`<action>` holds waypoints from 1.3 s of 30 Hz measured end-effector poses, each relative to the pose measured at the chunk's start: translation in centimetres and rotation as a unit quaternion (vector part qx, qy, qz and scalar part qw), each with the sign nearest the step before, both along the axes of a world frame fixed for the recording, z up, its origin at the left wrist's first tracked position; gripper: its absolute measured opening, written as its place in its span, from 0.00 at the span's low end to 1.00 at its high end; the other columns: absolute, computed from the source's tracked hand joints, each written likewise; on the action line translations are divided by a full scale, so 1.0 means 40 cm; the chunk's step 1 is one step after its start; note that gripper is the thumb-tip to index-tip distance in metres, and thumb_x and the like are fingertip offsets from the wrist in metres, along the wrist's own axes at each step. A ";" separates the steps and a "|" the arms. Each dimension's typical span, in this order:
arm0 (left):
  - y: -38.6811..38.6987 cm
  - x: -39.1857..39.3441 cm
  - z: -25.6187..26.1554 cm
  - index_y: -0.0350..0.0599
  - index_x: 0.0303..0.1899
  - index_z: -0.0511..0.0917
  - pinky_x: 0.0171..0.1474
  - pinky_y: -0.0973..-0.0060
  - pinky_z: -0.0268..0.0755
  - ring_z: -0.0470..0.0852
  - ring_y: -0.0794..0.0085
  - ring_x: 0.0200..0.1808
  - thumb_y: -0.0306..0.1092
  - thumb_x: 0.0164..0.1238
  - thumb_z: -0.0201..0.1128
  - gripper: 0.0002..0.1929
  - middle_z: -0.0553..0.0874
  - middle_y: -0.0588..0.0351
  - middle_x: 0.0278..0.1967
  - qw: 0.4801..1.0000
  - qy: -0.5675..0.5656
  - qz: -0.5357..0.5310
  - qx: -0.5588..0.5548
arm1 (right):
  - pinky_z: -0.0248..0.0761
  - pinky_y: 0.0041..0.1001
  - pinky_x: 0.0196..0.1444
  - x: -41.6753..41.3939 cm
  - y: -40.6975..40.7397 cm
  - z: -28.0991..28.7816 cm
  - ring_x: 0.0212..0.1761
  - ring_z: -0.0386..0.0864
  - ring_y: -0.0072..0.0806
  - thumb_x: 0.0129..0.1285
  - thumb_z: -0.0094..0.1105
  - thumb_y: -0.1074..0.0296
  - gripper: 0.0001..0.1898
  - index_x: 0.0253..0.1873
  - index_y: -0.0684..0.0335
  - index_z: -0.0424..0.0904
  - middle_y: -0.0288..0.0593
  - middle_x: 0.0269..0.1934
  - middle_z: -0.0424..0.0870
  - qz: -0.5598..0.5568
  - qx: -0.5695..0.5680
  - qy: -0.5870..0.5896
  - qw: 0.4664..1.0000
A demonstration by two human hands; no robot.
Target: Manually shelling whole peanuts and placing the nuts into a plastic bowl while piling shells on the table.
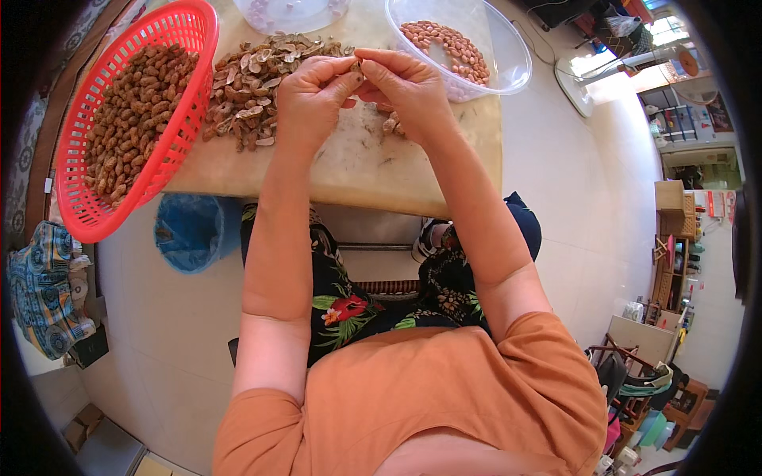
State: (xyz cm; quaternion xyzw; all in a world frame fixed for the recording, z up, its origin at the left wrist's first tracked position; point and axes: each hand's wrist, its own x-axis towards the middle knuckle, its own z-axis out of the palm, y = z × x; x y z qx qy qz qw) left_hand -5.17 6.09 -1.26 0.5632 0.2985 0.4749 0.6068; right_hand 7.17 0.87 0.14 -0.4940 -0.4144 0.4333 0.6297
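Note:
My left hand [311, 98] and my right hand [408, 89] meet above the table, their fingertips pinching a small peanut pod [356, 66] mostly hidden by the fingers. Behind and left of my left hand spreads a heap of split peanut shells [250, 83]. A few whole peanuts [392, 123] lie on the tabletop, partly covered by my right hand. Beyond that hand stands a clear plastic bowl [517, 65] with shelled, reddish peanut kernels [452, 50] in it. Unshelled peanuts [134, 119] fill much of a red plastic basket [205, 59] on the left.
A second clear container [292, 27] with some kernels stands at the table's [357, 172] far side. Below the left edge is a blue-lined bin [193, 235]. A white fan base [574, 89] rests on the floor at right, near furniture [673, 262].

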 end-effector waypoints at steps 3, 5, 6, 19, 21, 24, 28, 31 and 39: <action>0.004 -0.001 -0.006 0.37 0.36 0.82 0.28 0.85 0.75 0.80 0.82 0.28 0.26 0.55 0.64 0.07 0.82 0.59 0.31 1.000 0.013 0.002 0.026 | 0.76 0.18 0.33 -0.002 0.002 -0.007 0.31 0.79 0.18 0.58 0.60 0.67 0.10 0.43 0.65 0.80 0.37 0.33 0.82 -0.008 0.002 0.017 1.000; 0.005 -0.005 -0.006 0.37 0.36 0.82 0.28 0.85 0.74 0.79 0.82 0.27 0.27 0.55 0.64 0.07 0.82 0.59 0.32 0.999 0.037 0.011 0.037 | 0.76 0.18 0.33 -0.008 0.003 -0.009 0.31 0.79 0.18 0.58 0.60 0.67 0.10 0.42 0.65 0.80 0.38 0.33 0.82 -0.013 0.001 0.027 1.000; 0.007 -0.006 -0.006 0.37 0.36 0.81 0.27 0.85 0.73 0.79 0.82 0.26 0.27 0.55 0.64 0.07 0.81 0.59 0.32 0.997 0.052 0.018 0.048 | 0.76 0.18 0.32 -0.014 0.002 -0.006 0.31 0.79 0.19 0.58 0.60 0.68 0.09 0.41 0.66 0.80 0.38 0.32 0.82 -0.019 -0.001 0.028 0.999; 0.014 0.000 -0.008 0.36 0.32 0.81 0.22 0.86 0.69 0.76 0.83 0.20 0.28 0.55 0.65 0.06 0.81 0.59 0.24 0.996 0.082 0.042 0.015 | 0.76 0.19 0.29 -0.021 0.033 -0.046 0.25 0.80 0.22 0.60 0.58 0.68 0.07 0.35 0.68 0.79 0.41 0.27 0.82 -0.008 0.014 0.111 0.994; 0.015 0.002 -0.012 0.37 0.32 0.82 0.22 0.86 0.69 0.76 0.83 0.20 0.28 0.55 0.65 0.06 0.81 0.60 0.24 0.996 0.075 0.041 -0.001 | 0.76 0.19 0.29 -0.022 0.033 -0.051 0.25 0.80 0.22 0.60 0.58 0.69 0.07 0.35 0.67 0.79 0.41 0.27 0.82 -0.015 0.012 0.113 0.993; 0.024 0.005 -0.022 0.37 0.33 0.82 0.22 0.87 0.70 0.76 0.84 0.21 0.28 0.55 0.65 0.06 0.82 0.60 0.23 0.997 0.062 0.031 -0.017 | 0.76 0.20 0.29 -0.020 0.036 -0.060 0.25 0.80 0.22 0.60 0.58 0.69 0.07 0.35 0.67 0.79 0.41 0.28 0.82 -0.022 0.009 0.119 0.993; 0.025 0.007 -0.020 0.38 0.35 0.81 0.24 0.86 0.70 0.75 0.84 0.21 0.27 0.57 0.62 0.05 0.83 0.59 0.26 0.997 0.065 0.013 -0.036 | 0.78 0.21 0.31 -0.015 0.035 -0.067 0.27 0.82 0.25 0.60 0.57 0.68 0.08 0.38 0.68 0.79 0.43 0.30 0.82 -0.028 -0.005 0.118 0.993; 0.027 0.004 -0.017 0.38 0.36 0.81 0.24 0.86 0.71 0.76 0.83 0.22 0.28 0.58 0.62 0.06 0.82 0.60 0.25 0.996 0.019 0.001 -0.089 | 0.78 0.22 0.31 -0.021 0.036 -0.062 0.27 0.82 0.26 0.60 0.57 0.68 0.09 0.38 0.68 0.79 0.43 0.30 0.82 -0.056 -0.012 0.149 0.987; 0.045 -0.002 -0.024 0.37 0.37 0.80 0.22 0.85 0.73 0.76 0.83 0.20 0.28 0.59 0.62 0.06 0.81 0.60 0.23 0.985 -0.070 -0.014 -0.160 | 0.79 0.23 0.30 -0.023 0.045 -0.049 0.29 0.81 0.30 0.62 0.50 0.74 0.08 0.42 0.71 0.75 0.47 0.34 0.81 -0.036 -0.031 0.267 0.963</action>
